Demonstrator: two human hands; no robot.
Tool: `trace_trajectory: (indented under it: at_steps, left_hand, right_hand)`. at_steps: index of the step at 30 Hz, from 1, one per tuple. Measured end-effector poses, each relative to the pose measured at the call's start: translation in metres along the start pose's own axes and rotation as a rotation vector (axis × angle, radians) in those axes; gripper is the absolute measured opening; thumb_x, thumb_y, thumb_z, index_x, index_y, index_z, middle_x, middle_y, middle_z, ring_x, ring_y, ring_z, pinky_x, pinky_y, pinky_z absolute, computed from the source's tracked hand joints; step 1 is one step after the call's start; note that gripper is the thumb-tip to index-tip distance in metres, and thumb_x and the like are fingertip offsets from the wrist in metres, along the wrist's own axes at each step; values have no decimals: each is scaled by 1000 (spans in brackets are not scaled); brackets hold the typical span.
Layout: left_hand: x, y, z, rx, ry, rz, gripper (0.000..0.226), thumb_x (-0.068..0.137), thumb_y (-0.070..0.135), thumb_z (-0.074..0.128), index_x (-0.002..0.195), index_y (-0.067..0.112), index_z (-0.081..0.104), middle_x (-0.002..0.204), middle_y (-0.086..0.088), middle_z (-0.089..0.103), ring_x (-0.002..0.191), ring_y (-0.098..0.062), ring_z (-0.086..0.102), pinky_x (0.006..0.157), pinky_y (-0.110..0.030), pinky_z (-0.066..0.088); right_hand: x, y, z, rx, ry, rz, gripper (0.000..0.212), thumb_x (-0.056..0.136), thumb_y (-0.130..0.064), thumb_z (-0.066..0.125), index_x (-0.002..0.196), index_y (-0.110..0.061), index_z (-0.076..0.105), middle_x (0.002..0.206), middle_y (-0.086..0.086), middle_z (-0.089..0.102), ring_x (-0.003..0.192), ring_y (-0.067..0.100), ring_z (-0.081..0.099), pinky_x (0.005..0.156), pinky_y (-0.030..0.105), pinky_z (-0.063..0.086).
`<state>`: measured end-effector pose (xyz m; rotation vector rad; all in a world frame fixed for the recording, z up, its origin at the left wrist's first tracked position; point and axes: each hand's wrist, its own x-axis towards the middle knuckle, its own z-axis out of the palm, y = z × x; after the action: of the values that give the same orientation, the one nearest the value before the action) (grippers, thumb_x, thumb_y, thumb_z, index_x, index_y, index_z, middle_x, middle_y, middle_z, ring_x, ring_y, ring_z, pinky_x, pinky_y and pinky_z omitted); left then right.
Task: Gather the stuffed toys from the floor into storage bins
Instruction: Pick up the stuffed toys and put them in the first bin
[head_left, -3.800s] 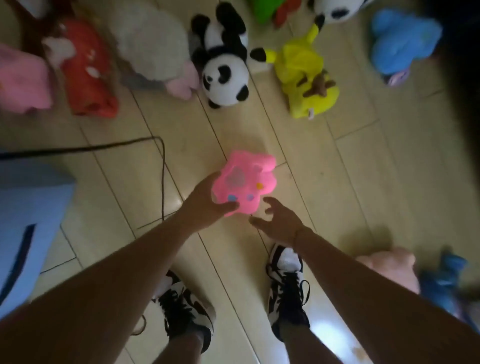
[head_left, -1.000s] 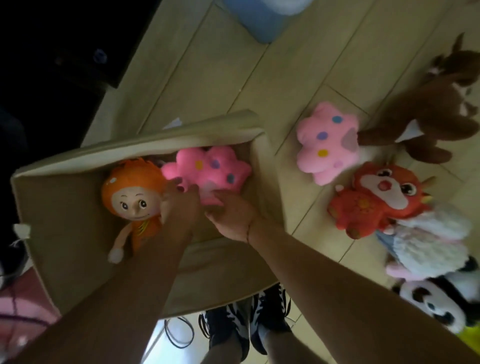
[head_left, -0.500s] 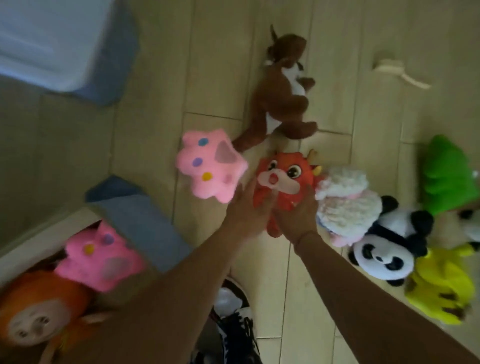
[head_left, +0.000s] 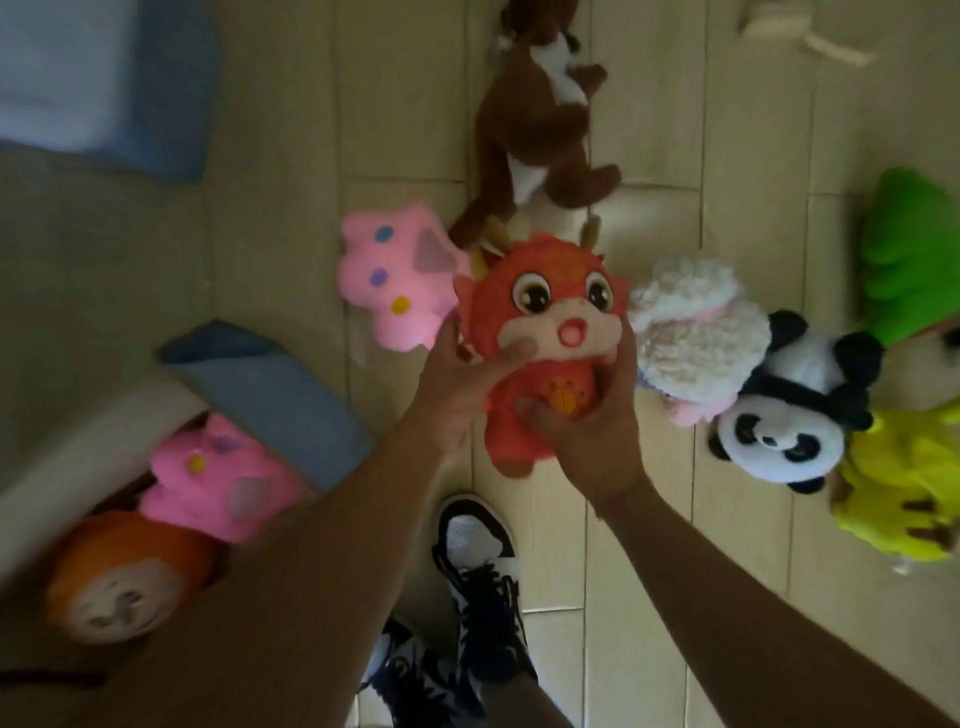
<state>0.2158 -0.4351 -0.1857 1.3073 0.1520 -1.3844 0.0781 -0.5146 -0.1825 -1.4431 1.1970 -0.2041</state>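
Observation:
A red dragon toy (head_left: 545, 291) is held up off the floor between both hands. My left hand (head_left: 457, 384) grips its left side with the thumb under its cheek. My right hand (head_left: 592, 426) cups its belly and right side. A beige storage bin (head_left: 78, 441) at lower left holds a pink paw toy (head_left: 218, 478) and an orange doll (head_left: 119, 577). On the floor lie another pink paw toy (head_left: 389, 275), a brown animal toy (head_left: 535, 119), a white fluffy toy (head_left: 696, 327), a panda (head_left: 789, 410), a yellow toy (head_left: 904, 488) and a green toy (head_left: 914, 254).
A blue bin (head_left: 104, 78) stands at upper left, and a blue-grey flap (head_left: 270, 395) lies over the beige bin's corner. My two shoes (head_left: 478, 597) are on the wooden floor below the hands. A small pale object (head_left: 789, 31) lies at the top right.
Both hands left the pink paw toy in the bin, reached across to the red dragon toy, closed on it and lifted it upright off the floor.

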Motion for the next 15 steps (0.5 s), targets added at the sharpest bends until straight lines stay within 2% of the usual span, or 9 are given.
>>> trace_trajectory:
  at_steps: [1, 2, 3, 5, 6, 9, 11, 13, 15]
  left_hand:
    - [-18, 16, 0, -55, 45, 37, 72, 67, 25, 86, 130, 20, 52, 121, -6, 67, 103, -19, 68, 79, -36, 59]
    - [-40, 29, -4, -107, 11, 19, 69, 62, 23, 86, 124, 16, 57, 113, -7, 70, 93, -17, 70, 68, -28, 59]
    - [-64, 42, -12, -166, 14, 33, 66, 57, 28, 86, 117, 16, 62, 106, -6, 72, 88, -16, 71, 63, -26, 58]
    - [-113, 62, -34, -202, 78, 11, 65, 56, 40, 87, 113, 18, 66, 104, -7, 74, 91, -22, 72, 68, -34, 59]
    - [-132, 66, -53, -205, 158, -11, 65, 59, 41, 84, 116, 17, 65, 106, -9, 73, 94, -25, 71, 72, -40, 59]
    - [-189, 65, -111, -204, 334, -31, 63, 72, 38, 79, 126, 13, 59, 111, -10, 72, 99, -27, 70, 83, -45, 58]
    - [-222, 55, -144, -172, 386, -53, 70, 65, 54, 76, 126, 24, 59, 114, -7, 71, 103, -28, 68, 86, -47, 54]
    - [-245, 37, -169, -189, 483, -71, 71, 61, 64, 73, 123, 32, 59, 110, -6, 72, 100, -28, 69, 83, -46, 52]
    - [-256, 9, -193, -116, 612, -77, 60, 61, 70, 69, 112, 40, 62, 102, -4, 74, 92, -31, 71, 84, -52, 56]
  right_hand:
    - [-17, -18, -1, 18, -19, -9, 114, 60, -32, 86, 152, -44, 20, 146, -11, 50, 130, 16, 57, 96, 54, 57]
    - [-36, -38, 0, 26, -61, -12, 114, 57, -36, 87, 149, -52, 21, 143, -19, 51, 129, 11, 57, 96, 50, 57]
    - [-54, -58, 5, 4, -103, -12, 116, 55, -41, 87, 147, -58, 20, 142, -27, 50, 129, 5, 56, 97, 44, 57]
    - [-87, -91, 21, -70, -224, -18, 121, 50, -54, 88, 147, -61, 16, 144, -35, 45, 130, -6, 52, 97, 29, 56]
    - [-101, -104, 33, -95, -300, -33, 122, 49, -60, 88, 149, -60, 16, 145, -34, 45, 131, -7, 51, 98, 27, 56]
    - [-132, -119, 79, -329, -429, -139, 125, 54, -74, 80, 157, -36, 20, 144, -10, 53, 128, 14, 56, 99, 47, 55]
    - [-146, -117, 113, -511, -491, -211, 127, 55, -79, 72, 159, -31, 17, 136, -3, 57, 120, 20, 57, 98, 47, 53]
    - [-157, -108, 144, -545, -571, -200, 125, 57, -72, 75, 158, -38, 9, 142, -2, 51, 127, 19, 53, 104, 45, 51]
    - [-160, -86, 174, -587, -669, -218, 125, 60, -52, 82, 158, -40, 5, 150, -3, 45, 136, 17, 46, 113, 42, 44]
